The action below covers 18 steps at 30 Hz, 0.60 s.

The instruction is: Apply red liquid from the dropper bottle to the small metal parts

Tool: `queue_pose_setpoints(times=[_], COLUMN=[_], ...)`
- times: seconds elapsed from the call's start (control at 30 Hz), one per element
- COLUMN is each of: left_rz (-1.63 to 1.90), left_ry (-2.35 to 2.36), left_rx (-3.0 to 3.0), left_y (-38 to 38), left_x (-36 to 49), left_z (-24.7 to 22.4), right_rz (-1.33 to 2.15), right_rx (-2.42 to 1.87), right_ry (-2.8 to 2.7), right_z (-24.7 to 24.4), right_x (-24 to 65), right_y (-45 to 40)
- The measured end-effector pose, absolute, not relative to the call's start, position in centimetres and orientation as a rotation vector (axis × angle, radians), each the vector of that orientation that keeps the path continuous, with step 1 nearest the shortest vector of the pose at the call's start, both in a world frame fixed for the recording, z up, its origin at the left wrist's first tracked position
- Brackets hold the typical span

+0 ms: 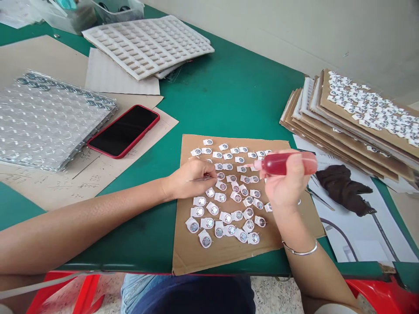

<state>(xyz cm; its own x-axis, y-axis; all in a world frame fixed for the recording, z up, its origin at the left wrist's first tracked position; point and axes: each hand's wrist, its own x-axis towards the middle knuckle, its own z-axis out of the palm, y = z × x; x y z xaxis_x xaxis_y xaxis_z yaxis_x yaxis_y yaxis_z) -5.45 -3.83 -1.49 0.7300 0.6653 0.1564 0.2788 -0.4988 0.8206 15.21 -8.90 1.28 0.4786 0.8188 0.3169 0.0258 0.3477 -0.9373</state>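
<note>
A squeeze bottle of red liquid (278, 164) is gripped in my right hand (288, 187), lying nearly level with its narrow nozzle pointing left over the cardboard sheet (193, 257). My left hand (188, 179) is closed around thin metal tweezers (200, 178), whose tips reach in among the small parts. Spread over the cardboard are many small round metallic discs on white tabs (205, 239), some with thin wires. Several of the discs (235, 197) show a reddish tint. My fingers hide part of the left side of the array, and the right hand covers some discs.
A red-cased phone (124, 131) and clear plastic trays (42, 126) lie on the left. White foam trays (150, 43) sit at the back. Stacked cardboard sheets (347, 126) with similar parts stand at right, near a dark cloth (343, 187) and another metal tool (321, 199).
</note>
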Motion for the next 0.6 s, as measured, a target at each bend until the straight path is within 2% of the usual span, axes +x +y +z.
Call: queue_pose_setpoints(times=[0.13,0.37,0.6], left_rz=[0.731,0.856,0.871], left_ry=[0.724,1.064,1.114], left_rx=[2.112,2.033,2.046], left_y=[-4.0,-2.4,-2.4], left_x=[-5.5,-6.1,-7.5], left_z=[-0.2,2.9,1.9], right_rz=[0.619,0.773,1.008], right_rx=[-1.016,-0.967,-1.061], right_ry=[-0.813,-0.747,-0.84], right_z=[3.7,6.0,6.5], right_x=[16.4,18.0,16.2], right_y=[-8.8,-8.7,-7.2])
